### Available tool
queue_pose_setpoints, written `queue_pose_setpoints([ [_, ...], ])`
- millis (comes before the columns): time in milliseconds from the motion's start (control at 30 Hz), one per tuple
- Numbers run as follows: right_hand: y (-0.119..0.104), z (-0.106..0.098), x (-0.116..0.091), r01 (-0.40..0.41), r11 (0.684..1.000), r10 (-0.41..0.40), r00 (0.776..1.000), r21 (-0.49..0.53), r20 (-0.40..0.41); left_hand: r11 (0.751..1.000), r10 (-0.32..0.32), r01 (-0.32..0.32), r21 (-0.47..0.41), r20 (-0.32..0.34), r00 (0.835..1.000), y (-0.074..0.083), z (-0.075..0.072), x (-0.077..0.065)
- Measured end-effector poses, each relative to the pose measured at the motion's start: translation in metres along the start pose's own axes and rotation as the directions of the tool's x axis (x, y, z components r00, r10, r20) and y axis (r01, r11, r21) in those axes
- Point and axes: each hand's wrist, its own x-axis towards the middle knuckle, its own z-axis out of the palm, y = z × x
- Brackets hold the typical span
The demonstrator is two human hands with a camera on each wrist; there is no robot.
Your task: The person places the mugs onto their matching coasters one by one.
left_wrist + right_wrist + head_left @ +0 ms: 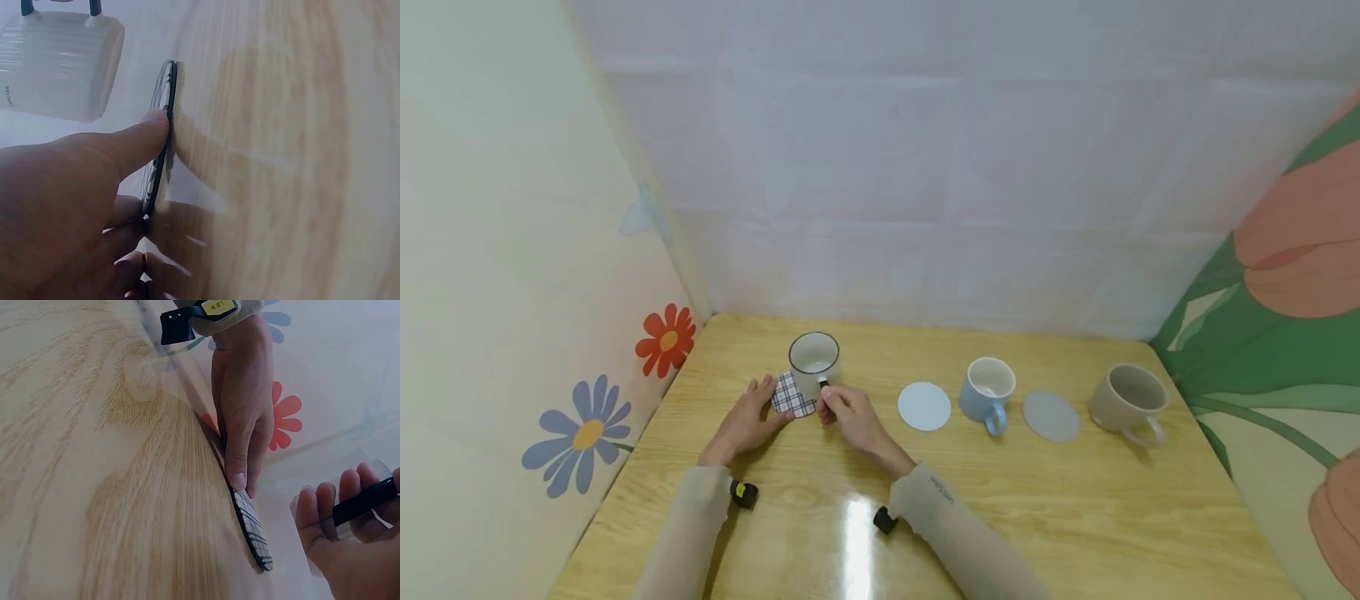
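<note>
Your right hand [856, 419] curls round the handle [365, 500] of the mug [807, 382] just beyond it, held above the coaster [786, 398] your left hand [747, 423], loosely spread, touches at the edge, probably to steady it.

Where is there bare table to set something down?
Between the left sleeve and right sleeve; in front of the blue mug and gray coaster. It's crowded around the plaid coaster, with the left hand, right hand and black-rimmed mug.

Head looks down; wrist views share the coaster [252, 530].
</note>
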Motion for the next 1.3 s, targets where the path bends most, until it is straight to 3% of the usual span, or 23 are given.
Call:
queue_pose_setpoints([
  [167,0.003,0.001,0.002,0.004,1.0,-0.004,1.0,0.027,0.02,1.0,0.001,-0.001,0.003,-0.007,1.0,-0.001,0.001,0.0],
  [667,0.01,0.008,0.009,0.062,0.998,-0.061,0.998,-0.023,0.026,1.0,-0.005,0.005,0.001,-0.016,1.0,-0.003,0.001,0.001],
  [933,-0.011,0.005,0.01,0.038,0.999,-0.037,0.995,-0.012,0.091,1.0,0.008,-0.008,-0.005,-0.02,1.0,-0.002,0.001,0.002],
  [1067,0.007,0.006,0.017,0.027,0.999,-0.024,0.994,-0.024,0.111,1.0,0.014,-0.015,-0.012,-0.021,1.0,-0.001,0.0,0.002],
  [1300,0.011,0.013,0.016,0.04,0.999,-0.038,0.996,-0.017,0.075,1.0,0.001,-0.002,-0.02,-0.023,1.0,-0.002,0.002,0.001],
])
